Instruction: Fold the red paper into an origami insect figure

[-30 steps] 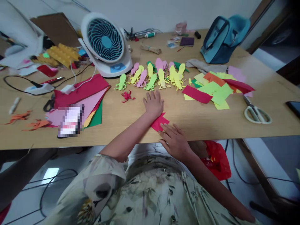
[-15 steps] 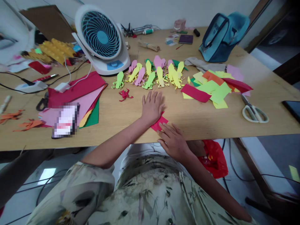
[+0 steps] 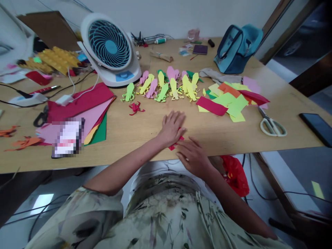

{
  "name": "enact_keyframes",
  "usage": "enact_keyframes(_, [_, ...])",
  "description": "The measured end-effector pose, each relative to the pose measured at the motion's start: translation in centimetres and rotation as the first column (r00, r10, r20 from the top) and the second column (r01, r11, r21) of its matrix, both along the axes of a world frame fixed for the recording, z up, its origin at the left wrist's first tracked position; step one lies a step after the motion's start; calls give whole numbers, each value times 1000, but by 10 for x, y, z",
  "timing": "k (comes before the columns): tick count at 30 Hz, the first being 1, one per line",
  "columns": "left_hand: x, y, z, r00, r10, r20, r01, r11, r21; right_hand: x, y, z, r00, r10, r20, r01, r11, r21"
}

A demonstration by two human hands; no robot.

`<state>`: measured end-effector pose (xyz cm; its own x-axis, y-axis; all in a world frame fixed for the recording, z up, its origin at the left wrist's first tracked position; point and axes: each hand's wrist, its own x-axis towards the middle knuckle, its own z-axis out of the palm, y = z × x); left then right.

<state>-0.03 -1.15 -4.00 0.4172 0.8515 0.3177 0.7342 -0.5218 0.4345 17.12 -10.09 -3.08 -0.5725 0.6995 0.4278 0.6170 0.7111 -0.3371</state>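
A small piece of folded red paper (image 3: 172,147) lies on the table near its front edge, mostly hidden beneath my hands. My left hand (image 3: 172,128) rests flat over it, fingers stretched toward the far side. At its near right edge, my right hand (image 3: 193,154) has its fingers extended and slightly bent, the fingertips touching or very close to the paper. Beyond the hands stand several folded paper figures in yellow, green and pink (image 3: 163,92). A red paper figure (image 3: 136,108) sits apart in front of them.
Loose paper pieces (image 3: 236,103) and white-handled scissors (image 3: 273,126) lie to the right, with a dark phone (image 3: 316,128) farther out. On the left are stacked coloured sheets (image 3: 80,103), a blurred-screen phone (image 3: 67,138) and a fan (image 3: 111,48). A blue bag (image 3: 233,52) stands behind.
My left hand has shifted slightly over the red paper, its fingers now angled more to the right. Less of the paper's flat face shows. The whole view has turned a little.
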Motion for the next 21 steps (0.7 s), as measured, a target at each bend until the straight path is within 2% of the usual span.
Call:
enact_keyframes(2, [-7, 4, -2, 982, -83, 170, 80, 996, 25, 5, 15, 8, 992, -86, -94, 84, 996, -25])
enact_keyframes(4, [-14, 6, -2, 940, -132, 315, 117, 991, 67, 6, 37, 14, 980, -158, -121, 149, 986, -80])
enact_keyframes(6, [-17, 7, 0, 893, -106, 437, 76, 993, 86, 1, 60, 16, 974, -190, -120, 174, 976, -128])
enact_keyframes(9, [-20, 7, 5, 824, 33, 565, -78, 995, 56, -14, 87, 16, 978, -208, 9, 205, 955, -213])
enact_keyframes(11, [-20, 6, 8, 808, 106, 579, -158, 987, 41, -23, 93, 16, 970, -216, 114, 239, 936, -257])
enact_keyframes(14, [-20, 5, 10, 821, 154, 549, -207, 978, 35, -31, 89, 15, 959, -208, 192, 255, 929, -267])
enact_keyframes(18, [-19, 6, 10, 820, 165, 548, -198, 980, 1, -31, 81, 15, 978, -167, 123, 199, 924, -326])
enact_keyframes(21, [-19, 7, 11, 798, 172, 578, -158, 985, -75, -28, 82, 17, 991, -133, 33, 132, 856, -500])
